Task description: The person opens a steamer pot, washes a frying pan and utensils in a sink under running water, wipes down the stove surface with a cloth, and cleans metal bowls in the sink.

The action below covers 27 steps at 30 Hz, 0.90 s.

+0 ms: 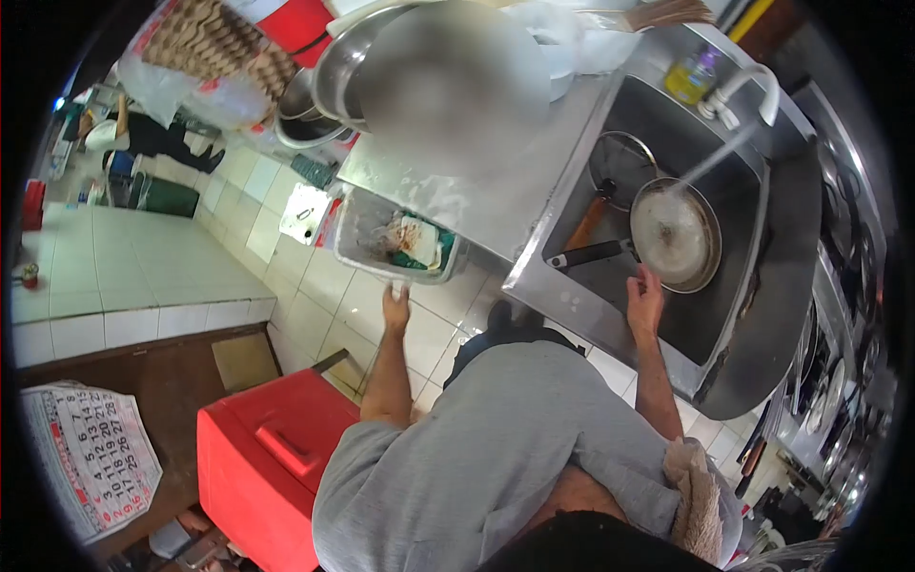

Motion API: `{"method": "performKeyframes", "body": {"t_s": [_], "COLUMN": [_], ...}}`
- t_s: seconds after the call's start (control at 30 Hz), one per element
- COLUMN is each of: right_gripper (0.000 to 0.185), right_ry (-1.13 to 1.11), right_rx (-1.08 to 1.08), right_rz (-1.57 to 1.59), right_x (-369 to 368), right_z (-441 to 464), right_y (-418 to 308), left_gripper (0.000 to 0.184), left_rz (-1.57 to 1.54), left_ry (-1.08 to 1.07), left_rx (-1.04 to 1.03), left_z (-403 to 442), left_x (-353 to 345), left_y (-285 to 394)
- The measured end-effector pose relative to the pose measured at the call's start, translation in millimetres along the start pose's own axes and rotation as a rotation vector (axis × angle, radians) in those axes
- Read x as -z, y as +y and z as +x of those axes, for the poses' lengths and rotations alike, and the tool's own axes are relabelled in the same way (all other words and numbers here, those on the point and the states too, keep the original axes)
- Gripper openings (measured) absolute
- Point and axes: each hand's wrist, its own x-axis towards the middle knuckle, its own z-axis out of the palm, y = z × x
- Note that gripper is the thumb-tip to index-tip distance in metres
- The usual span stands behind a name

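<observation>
A frying pan (672,238) with a black handle (593,253) lies in the metal sink (739,205). Water runs into it from the white faucet (748,95). My right hand (645,297) is over the sink beside the pan's near rim, fingers loosely bent and holding nothing I can see. Away to the left, my left hand (396,307) hangs by the near edge of a grey waste bin (357,234), its fingers stretched out; whether they touch the bin I cannot tell. Next to the pan sit a round wire-rimmed strainer (624,157) and a wooden handle (583,227).
A bottle of yellow dish soap (688,78) stands behind the sink. Metal bowls (334,71) and egg trays (214,48) are at the far left of the steel counter (486,200). A red cooler box (276,448) is at my left. Another person (143,135) is farther off.
</observation>
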Motion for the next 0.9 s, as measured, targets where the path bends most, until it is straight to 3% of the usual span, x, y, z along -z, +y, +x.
{"method": "performKeyframes", "body": {"t_s": [0.07,0.1,0.17,0.27,0.3,0.37,0.5,0.53,0.6,0.63,0.67,0.77,0.9], "right_gripper": [0.030,0.029,0.031,0.035,0.035,0.047,0.062,0.067,0.073,0.075,0.078,0.077,0.077], "right_ry": [-0.008,-0.053,-0.142,-0.296,-0.289,-0.514,-0.676,-0.752,-0.818,-0.849,-0.880,-0.911,-0.901], "right_rx": [0.028,0.038,0.044,-0.043,-0.053,0.070,0.059,0.045,0.013,-0.021,-0.052,-0.105,-0.063], "right_rz": [-0.015,0.025,0.066,0.156,0.170,0.216,0.213,0.199,0.191,0.214,0.235,0.275,0.253], "right_x": [3,3,1,4,5,9,21,25,30,33,36,34,36], "right_z": [2,3,4,5,5,5,5,6,5,6,6,7,11], "right_y": [-3,-2,12,9,10,12,17,19,21,19,20,30,42], "left_gripper": [0.042,0.035,0.042,0.042,0.042,0.042,0.032,0.033,0.045,0.048,0.056,0.070,0.076], "left_rz": [0.259,0.631,1.062,0.507,0.524,0.362,0.470,0.320,0.049,-0.013,-0.167,-0.563,-0.454], "left_ry": [-0.377,-0.490,-0.670,-0.454,-0.452,-0.380,-0.489,-0.422,-0.357,-0.335,-0.370,-0.355,-0.330], "left_rx": [0.145,-0.020,-0.123,0.222,0.216,0.277,0.066,0.074,0.096,0.148,0.157,-0.030,-0.125], "left_z": [-6,-18,-44,-80,-85,-93,-95,-97,-79,-94,-87,-85,-70], "left_x": [20,30,39,34,29,18,6,2,-14,-14,-20,-34,-52], "left_y": [-103,-138,-163,-156,-152,-143,-94,-63,-30,44,71,170,224]}}
